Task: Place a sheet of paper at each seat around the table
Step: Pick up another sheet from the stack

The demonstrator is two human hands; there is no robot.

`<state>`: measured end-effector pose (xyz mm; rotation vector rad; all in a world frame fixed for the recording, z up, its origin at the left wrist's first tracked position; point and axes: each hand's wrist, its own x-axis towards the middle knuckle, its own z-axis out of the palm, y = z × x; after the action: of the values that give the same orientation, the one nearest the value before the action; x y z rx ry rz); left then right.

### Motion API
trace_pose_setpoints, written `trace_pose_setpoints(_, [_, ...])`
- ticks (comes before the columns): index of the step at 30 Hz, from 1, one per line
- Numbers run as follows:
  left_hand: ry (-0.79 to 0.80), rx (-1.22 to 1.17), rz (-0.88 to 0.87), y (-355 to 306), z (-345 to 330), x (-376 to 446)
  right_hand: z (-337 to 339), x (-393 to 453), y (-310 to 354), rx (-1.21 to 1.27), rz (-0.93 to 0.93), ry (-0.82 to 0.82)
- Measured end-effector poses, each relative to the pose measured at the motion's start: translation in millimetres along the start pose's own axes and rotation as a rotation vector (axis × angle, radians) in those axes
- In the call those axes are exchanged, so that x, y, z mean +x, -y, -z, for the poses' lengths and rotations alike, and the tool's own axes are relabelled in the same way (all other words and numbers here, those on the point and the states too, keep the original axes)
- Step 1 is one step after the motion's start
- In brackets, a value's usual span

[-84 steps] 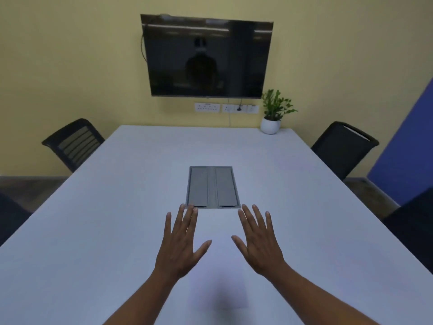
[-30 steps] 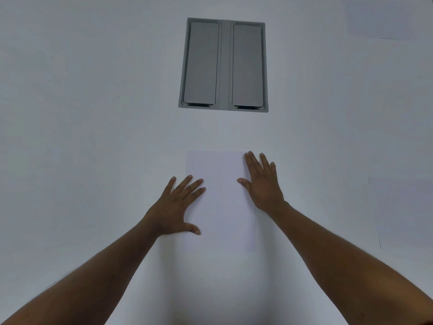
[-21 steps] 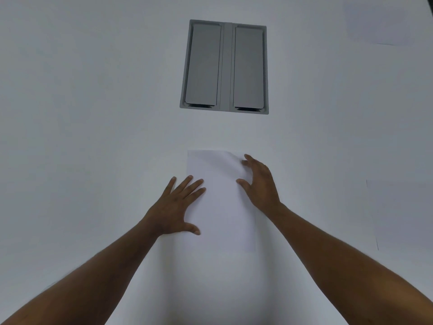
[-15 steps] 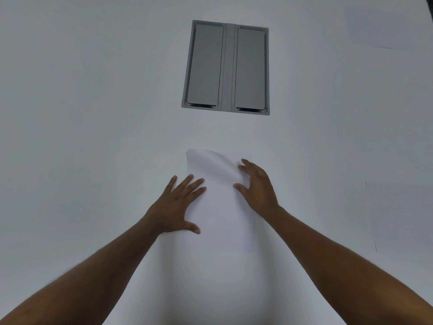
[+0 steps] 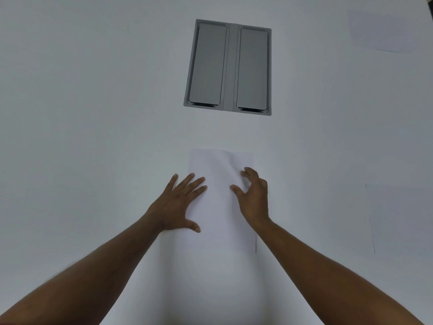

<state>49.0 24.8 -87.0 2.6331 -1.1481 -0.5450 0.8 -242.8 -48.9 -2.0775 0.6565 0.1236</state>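
Observation:
A white stack of paper (image 5: 220,212) lies on the white table (image 5: 93,118) right in front of me. My left hand (image 5: 178,207) rests flat on the stack's left edge, fingers spread, fingertips and thumb on the paper. My right hand (image 5: 254,198) is at the stack's right edge with its fingers curled. Its thumb and fingertips pinch the top sheet (image 5: 218,165), which buckles into a raised fold running toward the far right corner. Another sheet (image 5: 379,31) lies flat at the far right, and a third sheet (image 5: 403,216) at the near right.
A grey cable box (image 5: 228,66) with two shut lids is set into the table beyond the stack. Both my forearms reach in from the bottom edge. No chairs or table edges are in view.
My view has dropped from the room to the table. My right hand's fingers have gone from flat to curled, drawing the top sheet up into a fold. My left hand has stayed in place.

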Motion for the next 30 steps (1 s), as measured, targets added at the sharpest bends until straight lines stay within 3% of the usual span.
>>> trace_pose_setpoints(10, [-0.037,0.030,-0.015,0.7,-2.6,0.0,10.3,-17.1,9.1,0.419,-0.470,-0.212])
trace_pose_setpoints(19, [0.037,-0.005,0.011,-4.8,9.0,-2.9,29.8,-16.5,-13.9,0.394,-0.424,-0.005])
trace_pose_setpoints(21, [-0.045,-0.100,0.049,-10.3,13.3,-5.8,35.2,-15.5,-14.6,0.401,-0.391,0.024])
trace_pose_setpoints(23, [-0.214,-0.258,0.152,-17.7,21.1,-8.6,41.1,-15.0,-13.0,0.439,-0.367,0.056])
trace_pose_setpoints(28, [-0.517,-0.772,0.613,-37.5,60.8,0.0,61.2,-22.5,-0.8,0.593,-0.344,0.098])
trace_pose_setpoints(30, [-0.547,-1.004,0.748,-42.0,78.0,4.1,67.5,-29.5,3.8,0.676,-0.358,0.105])
